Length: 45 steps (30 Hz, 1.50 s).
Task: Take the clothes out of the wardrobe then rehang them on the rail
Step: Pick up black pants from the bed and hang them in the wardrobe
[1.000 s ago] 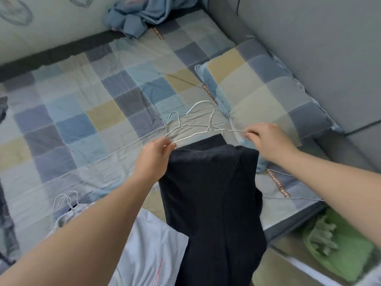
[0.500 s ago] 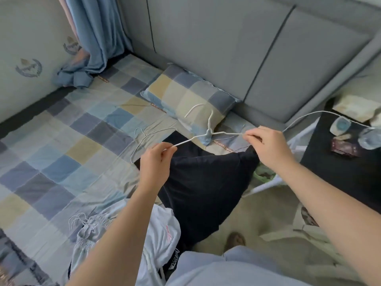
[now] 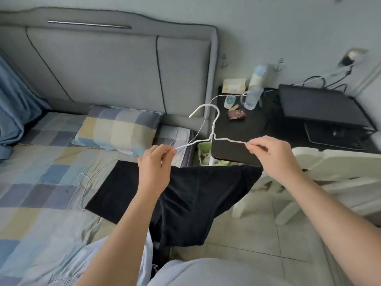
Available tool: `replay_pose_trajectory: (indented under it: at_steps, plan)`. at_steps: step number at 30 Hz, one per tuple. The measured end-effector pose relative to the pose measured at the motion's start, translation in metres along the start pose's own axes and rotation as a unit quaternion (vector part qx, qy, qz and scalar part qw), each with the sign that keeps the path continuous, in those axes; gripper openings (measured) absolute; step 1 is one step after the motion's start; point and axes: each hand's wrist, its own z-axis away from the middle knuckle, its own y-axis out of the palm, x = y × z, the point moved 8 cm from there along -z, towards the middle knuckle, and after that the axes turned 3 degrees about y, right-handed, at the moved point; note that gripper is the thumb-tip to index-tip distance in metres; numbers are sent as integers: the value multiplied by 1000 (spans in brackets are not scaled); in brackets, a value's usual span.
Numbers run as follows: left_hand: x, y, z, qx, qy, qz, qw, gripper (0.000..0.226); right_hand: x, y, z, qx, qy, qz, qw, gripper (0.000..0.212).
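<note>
A white wire hanger point(image 3: 213, 129) is raised in front of me with its hook pointing up. My left hand point(image 3: 154, 168) pinches its left shoulder and my right hand point(image 3: 270, 153) pinches its right shoulder. A dark navy garment point(image 3: 195, 195) hangs from the hanger below both hands; its left part still lies on the bed. Another white wire hanger point(image 3: 86, 182) lies loose on the checked bedsheet point(image 3: 41, 182), left of the garment. No wardrobe or rail is in view.
A checked pillow point(image 3: 117, 129) lies against the grey padded headboard point(image 3: 115, 65). To the right stands a black bedside table point(image 3: 257, 129) with a bottle and small items, and a white chair point(image 3: 329, 178). Pale clothing point(image 3: 72, 263) lies at the bed's near edge. A blue curtain point(image 3: 12, 112) hangs at far left.
Both hands have lifted the hanger with the dark garment up off the bed and toward the right. My view has swung up and right, from the bed toward the headboard and bedside table.
</note>
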Motion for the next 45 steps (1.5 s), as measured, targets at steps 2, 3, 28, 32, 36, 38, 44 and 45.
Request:
replay_pose_trajectory:
  at_steps: [2, 3, 28, 32, 36, 38, 44, 45]
  plan:
    - [-38, 22, 12, 8, 31, 10, 999, 12, -16, -44, 25, -25, 6, -1, 1000, 14]
    - [-59, 33, 19, 13, 44, 15, 999, 11, -25, -66, 38, -36, 10, 3, 999, 14]
    - [-549, 349, 146, 249, 353, 213, 876, 19, -124, -526, 242, -258, 116, 115, 952, 26]
    - [-613, 400, 157, 303, 408, 255, 823, 16, -134, -583, 258, -292, 163, 79, 939, 18]
    - [-680, 444, 163, 354, 452, 270, 773, 15, -135, -635, 266, -328, 197, 83, 920, 15]
    - [-713, 460, 164, 364, 481, 263, 753, 12, -135, -658, 268, -343, 220, 87, 909, 14]
    - [-787, 488, 159, 381, 537, 261, 706, 16, -129, -721, 258, -393, 271, 168, 862, 13]
    - [-795, 489, 161, 400, 546, 266, 686, 13, -129, -732, 255, -403, 280, 184, 852, 12]
